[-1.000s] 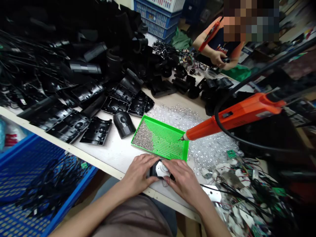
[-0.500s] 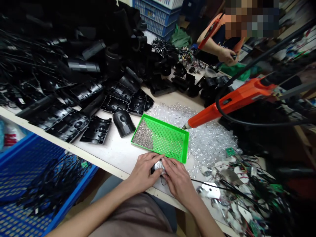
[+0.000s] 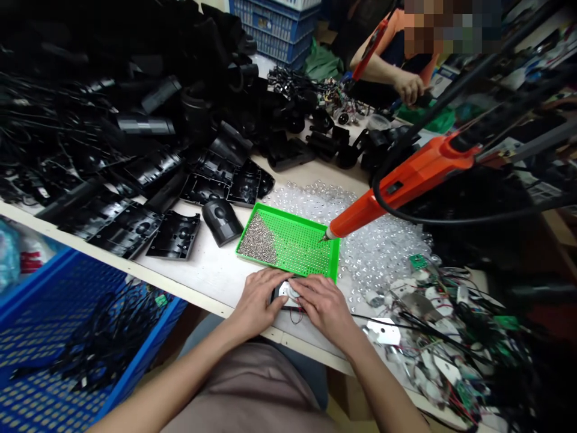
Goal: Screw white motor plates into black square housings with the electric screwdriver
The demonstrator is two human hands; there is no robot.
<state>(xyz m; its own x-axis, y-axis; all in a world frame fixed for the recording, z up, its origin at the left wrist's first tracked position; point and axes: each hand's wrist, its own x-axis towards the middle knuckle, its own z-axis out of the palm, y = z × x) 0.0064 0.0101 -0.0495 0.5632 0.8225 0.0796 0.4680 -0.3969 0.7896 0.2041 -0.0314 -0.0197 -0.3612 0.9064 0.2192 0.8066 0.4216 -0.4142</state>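
My left hand [image 3: 259, 299] and my right hand [image 3: 321, 304] meet at the near edge of the white table [image 3: 211, 273]. Between them they grip a small black part with a silvery round piece [image 3: 286, 293] and thin wires. Both hands have their fingers curled onto it. Just beyond lies a green perforated tray [image 3: 293, 243] with a heap of small screws [image 3: 258, 238] at its left end. An orange electric screwdriver [image 3: 406, 180] hangs tilted, its tip over the tray's right far corner.
Black plastic housings [image 3: 135, 150] are piled across the left and back. Clear small lenses [image 3: 378, 246] spread to the right of the tray. Wired circuit boards [image 3: 442, 325] are heaped at the right. A blue crate [image 3: 67, 337] sits lower left. Another person [image 3: 401, 66] works at the far end.
My hands stayed on the small part and closed in tighter over it. The view shifted slightly, and the hanging screwdriver swung a little to the left.
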